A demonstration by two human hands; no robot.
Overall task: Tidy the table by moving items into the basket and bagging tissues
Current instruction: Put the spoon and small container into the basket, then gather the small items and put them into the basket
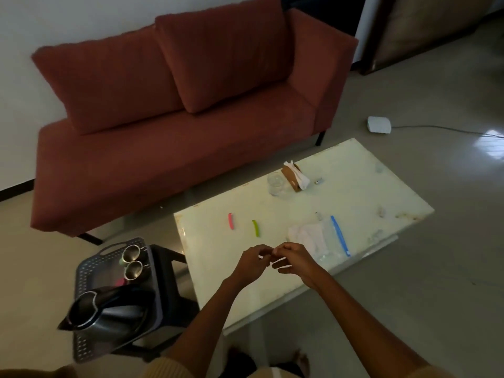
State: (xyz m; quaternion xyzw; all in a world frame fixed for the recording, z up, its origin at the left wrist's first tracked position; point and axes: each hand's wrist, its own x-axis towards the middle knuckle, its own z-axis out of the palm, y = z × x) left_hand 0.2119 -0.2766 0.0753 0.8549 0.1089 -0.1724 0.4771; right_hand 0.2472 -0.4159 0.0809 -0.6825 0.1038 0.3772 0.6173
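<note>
My left hand (252, 261) and my right hand (293, 259) meet above the near part of the pale table (354, 186), fingertips touching; whether they pinch anything is unclear. To their right lies a clear zip bag (331, 238) with a blue seal strip, white tissues (308, 234) inside it. A pink clip (231, 221) and a green clip (255, 228) lie beyond my hands. The grey perforated basket (90, 271) stands on a dark stool at the left, holding a steel kettle (106, 309) and two steel cups (131, 261).
At the table's far side stand a clear glass (276, 183), a brown tissue holder (294, 176) with white tissues, and a small metal object (318, 181). A red sofa (163, 132) sits behind the table. A white device (379, 124) with a cable lies on the floor.
</note>
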